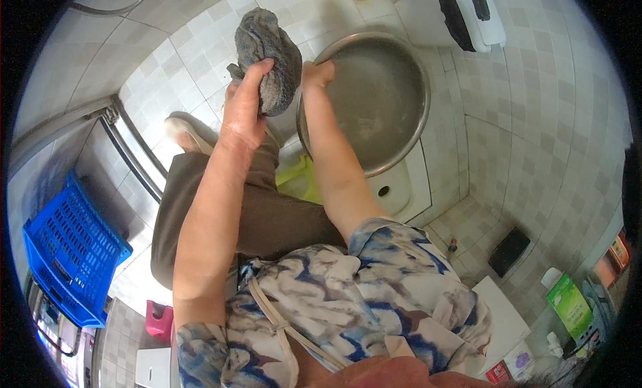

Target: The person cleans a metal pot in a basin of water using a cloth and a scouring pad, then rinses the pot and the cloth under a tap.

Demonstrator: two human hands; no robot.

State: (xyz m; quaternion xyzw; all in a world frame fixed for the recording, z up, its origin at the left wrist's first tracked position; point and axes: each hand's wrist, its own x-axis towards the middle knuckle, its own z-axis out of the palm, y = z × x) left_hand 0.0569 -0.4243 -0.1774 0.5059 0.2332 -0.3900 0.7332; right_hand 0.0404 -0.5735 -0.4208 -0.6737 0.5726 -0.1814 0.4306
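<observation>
A wet-looking, dark grey cloth (269,50), perhaps a towel, is bunched up in my left hand (246,104). The fingers are wrapped round its lower end, and it is held up over the tiled floor. To its right is a wide metal basin (405,80) holding what looks like murky grey liquid. My right hand (319,74) grips the basin's left rim; most of its fingers are hidden from view. The cloth is apart from the basin.
Below the basin is a white floor fixture (408,197) with a round hole. A lime-green plastic piece (299,181) shows beside my leg. At left are a blue basket (77,247) and a pink plastic item (159,320). A white container (480,20) is far right.
</observation>
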